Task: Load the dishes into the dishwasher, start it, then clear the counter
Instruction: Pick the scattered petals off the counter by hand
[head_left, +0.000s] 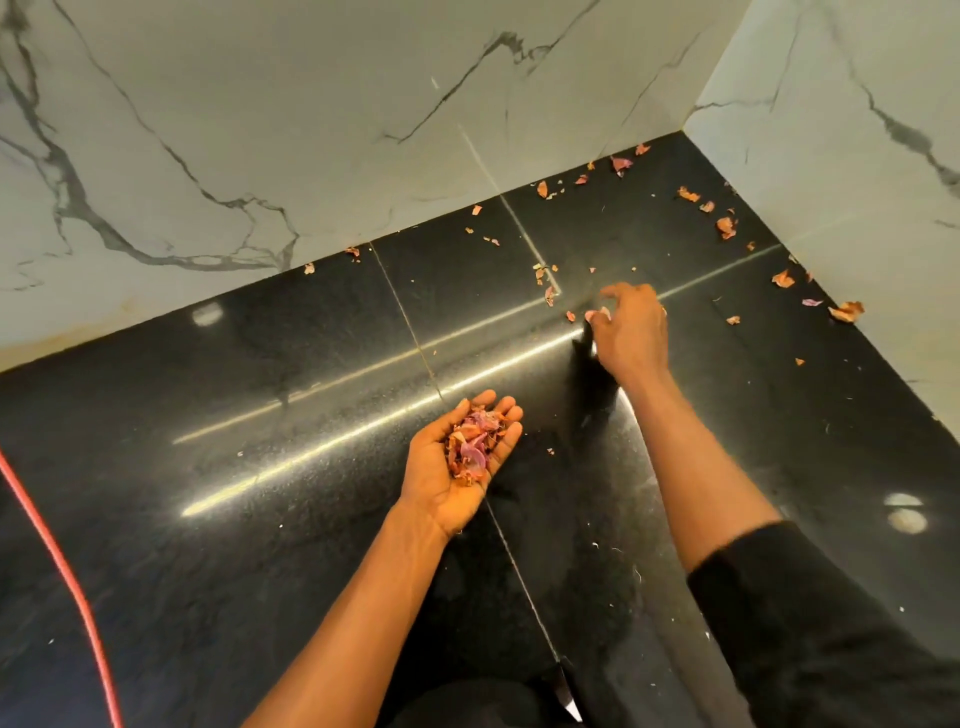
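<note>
Dozens of dry reddish-purple onion peel flakes (726, 227) lie scattered on the glossy black stone surface (260, 467). Nearly all are beyond and to the right of my right hand (631, 327), toward the corner of the white veined marble wall (260, 130). My left hand (457, 467) is palm up and cupped, fingers relaxed and open, carrying a heap of gathered peels (470, 447). Ahead of it and to its right, my right hand reaches down with fingers curled, fingertips pinching a pale scrap of peel (597, 314) at the surface. I judge this to be the counter-clearing step, partway through: one handful is collected and many flakes are left. No dishwasher or dishes are in view, so I cannot tell how that part stands. A red cord (57, 561) runs far left of my left hand.
</note>
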